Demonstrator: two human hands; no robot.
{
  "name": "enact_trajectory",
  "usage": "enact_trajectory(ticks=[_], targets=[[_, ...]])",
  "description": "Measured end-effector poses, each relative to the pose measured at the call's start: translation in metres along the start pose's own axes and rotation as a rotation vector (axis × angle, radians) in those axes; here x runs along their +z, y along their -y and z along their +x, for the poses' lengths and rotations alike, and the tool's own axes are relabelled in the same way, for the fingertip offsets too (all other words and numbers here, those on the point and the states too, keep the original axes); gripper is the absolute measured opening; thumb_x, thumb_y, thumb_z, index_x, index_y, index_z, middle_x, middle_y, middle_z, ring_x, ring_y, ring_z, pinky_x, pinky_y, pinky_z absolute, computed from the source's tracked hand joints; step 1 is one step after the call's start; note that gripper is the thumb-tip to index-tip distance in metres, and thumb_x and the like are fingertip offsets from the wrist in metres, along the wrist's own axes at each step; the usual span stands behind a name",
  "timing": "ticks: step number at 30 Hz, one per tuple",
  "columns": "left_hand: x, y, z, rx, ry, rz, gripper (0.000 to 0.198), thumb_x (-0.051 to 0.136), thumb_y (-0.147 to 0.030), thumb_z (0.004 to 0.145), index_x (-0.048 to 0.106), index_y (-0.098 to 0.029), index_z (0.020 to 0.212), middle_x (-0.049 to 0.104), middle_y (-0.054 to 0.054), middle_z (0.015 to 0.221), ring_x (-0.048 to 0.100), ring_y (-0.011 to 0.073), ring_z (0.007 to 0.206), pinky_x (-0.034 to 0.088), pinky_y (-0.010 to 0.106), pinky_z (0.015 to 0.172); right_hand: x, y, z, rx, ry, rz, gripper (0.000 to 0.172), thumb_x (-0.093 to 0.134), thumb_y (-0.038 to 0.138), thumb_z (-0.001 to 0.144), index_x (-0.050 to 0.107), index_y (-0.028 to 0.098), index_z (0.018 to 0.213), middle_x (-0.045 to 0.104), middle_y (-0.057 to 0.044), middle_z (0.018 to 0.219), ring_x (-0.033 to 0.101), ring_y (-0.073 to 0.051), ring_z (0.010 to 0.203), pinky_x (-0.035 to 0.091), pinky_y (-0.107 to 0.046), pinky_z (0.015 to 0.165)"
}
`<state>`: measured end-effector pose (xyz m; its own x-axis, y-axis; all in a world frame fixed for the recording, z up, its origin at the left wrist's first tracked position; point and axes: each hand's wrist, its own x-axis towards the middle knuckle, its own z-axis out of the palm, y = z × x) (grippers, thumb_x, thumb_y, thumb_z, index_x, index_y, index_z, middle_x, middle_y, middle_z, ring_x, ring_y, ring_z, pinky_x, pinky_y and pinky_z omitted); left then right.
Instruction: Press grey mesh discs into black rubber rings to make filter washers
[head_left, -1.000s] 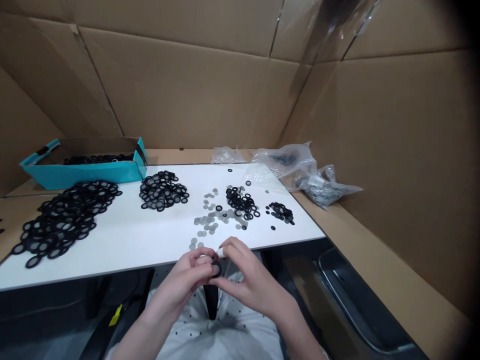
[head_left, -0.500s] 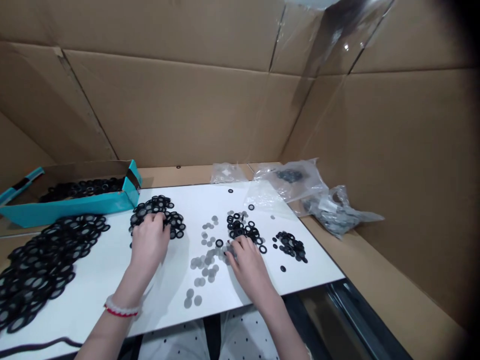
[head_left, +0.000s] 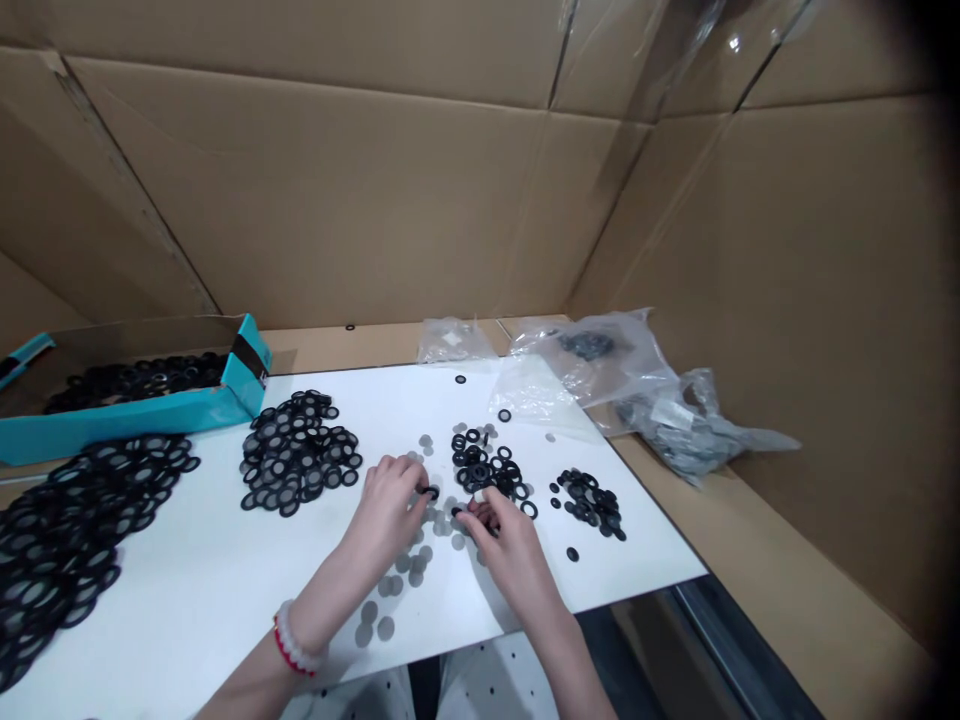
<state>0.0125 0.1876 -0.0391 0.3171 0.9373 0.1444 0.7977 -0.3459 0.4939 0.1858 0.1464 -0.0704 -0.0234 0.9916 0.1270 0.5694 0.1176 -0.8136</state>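
My left hand [head_left: 386,510] is low in the middle of the picture, over the white desk [head_left: 172,600]. Its fingers [head_left: 409,470] are pinched together on a small black rubber ring [head_left: 430,492], and the ring sits right at the fingertips. My right hand [head_left: 510,560] is just beside it, a bit lower and to the right. Its fingers [head_left: 480,520] are close together too, right by the loose grey mesh discs [head_left: 442,525], but I cannot tell if they hold anything. One of them has something white [head_left: 478,496] on it.

A big heap of black rings with grey middles [head_left: 296,455] lies to the left of my left hand. An even bigger heap [head_left: 75,550] runs off the lower left edge. A heap of plain black rings [head_left: 480,465] is just above my right hand, and a smaller heap [head_left: 589,502] is to its right. A blue-green box [head_left: 127,425] at the left holds more black rings [head_left: 135,382]. Clear plastic bags [head_left: 592,350] sit behind the desk, toward the upper right, in front of brown cardboard walls [head_left: 300,200]. I wear a white and red bracelet [head_left: 292,640] on my left wrist.
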Motion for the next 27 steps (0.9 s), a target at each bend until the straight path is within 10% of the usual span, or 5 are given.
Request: enact_trajectory(ticks=[7, 15, 27], targets=[[-0.001, -0.001, -0.003, -0.228, 0.036, -0.686, 0.016, 0.059, -0.03, 0.076, 0.058, -0.019, 0.087, 0.063, 0.001, 0.066, 0.059, 0.018, 0.064, 0.044, 0.027, 0.061, -0.001, 0.006, 0.007, 0.091, -0.149, 0.238, 0.021, 0.058, 0.038, 0.083, 0.057, 0.019, 0.074, 0.067, -0.004, 0.074, 0.062, -0.019, 0.07, 0.047, -0.028, 0.065], [0.002, -0.01, -0.012, -0.299, -0.063, -0.892, 0.021, 0.065, -0.033, 0.074, 0.064, -0.017, 0.087, 0.068, 0.006, 0.077, 0.064, 0.0202, 0.075, 0.048, 0.029, 0.071, 0.0, 0.014, 0.007, 0.208, -0.046, 0.647, 0.026, 0.066, 0.039, 0.077, 0.065, 0.017, 0.089, 0.07, -0.007, 0.084, 0.067, -0.022, 0.081, 0.053, -0.033, 0.076], [-0.004, -0.025, -0.022, -0.45, -0.01, -1.135, 0.025, 0.075, -0.028, 0.065, 0.069, -0.017, 0.087, 0.071, 0.007, 0.087, 0.064, 0.0194, 0.083, 0.048, 0.028, 0.077, 0.002, 0.026, 0.002, 0.196, -0.016, 0.63, 0.023, 0.067, 0.039, 0.076, 0.06, 0.017, 0.08, 0.065, -0.003, 0.072, 0.062, -0.018, 0.071, 0.049, -0.026, 0.065]])
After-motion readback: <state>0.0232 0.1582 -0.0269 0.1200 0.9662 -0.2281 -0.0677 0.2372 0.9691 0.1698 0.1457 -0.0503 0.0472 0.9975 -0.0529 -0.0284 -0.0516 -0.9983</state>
